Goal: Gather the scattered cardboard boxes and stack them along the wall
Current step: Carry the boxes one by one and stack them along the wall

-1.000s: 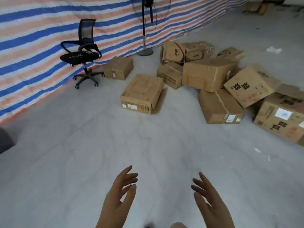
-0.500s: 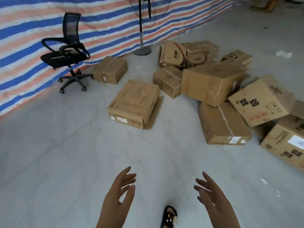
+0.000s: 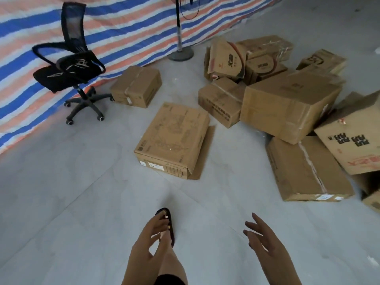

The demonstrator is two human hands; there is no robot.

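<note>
My left hand (image 3: 147,251) and right hand (image 3: 267,246) are loose, holding nothing. The brown cardboard boxes (image 3: 287,105) on the right get cut off at the edge.

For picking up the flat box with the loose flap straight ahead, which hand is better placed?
Neither clearly: it probably needs both. The left hand and right hand are open, empty and short of the flat box. The left lines up slightly closer.
</note>
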